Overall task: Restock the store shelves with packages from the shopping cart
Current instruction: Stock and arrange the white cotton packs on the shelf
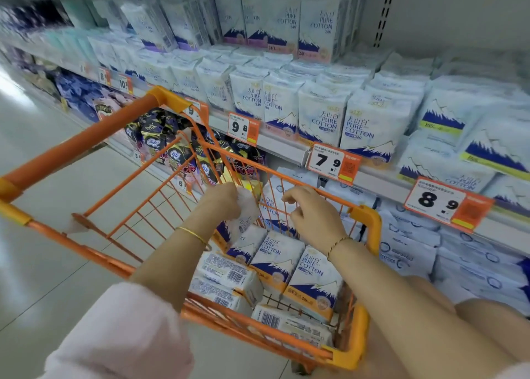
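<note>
An orange wire shopping cart point(364, 229) stands against the shelves, with several white and blue "Pure Cotton" packages point(312, 284) in its basket. My left hand point(226, 199) grips the top of one white package point(245, 221) and holds it lifted above the others inside the cart. My right hand point(312, 212) hovers over the cart's far rim with its fingers loosely curled and nothing in them. The middle shelf point(289, 145) just beyond the cart carries rows of the same packages point(324, 120).
Price tags point(332, 162) reading 9.8, 7.9 and 8.9 hang along the shelf edge. Dark purple packs point(172, 146) fill the lower shelf behind the cart's far end. The cart's orange handle bar point(80, 143) lies at the left, with pale tiled floor point(43, 264) beyond it.
</note>
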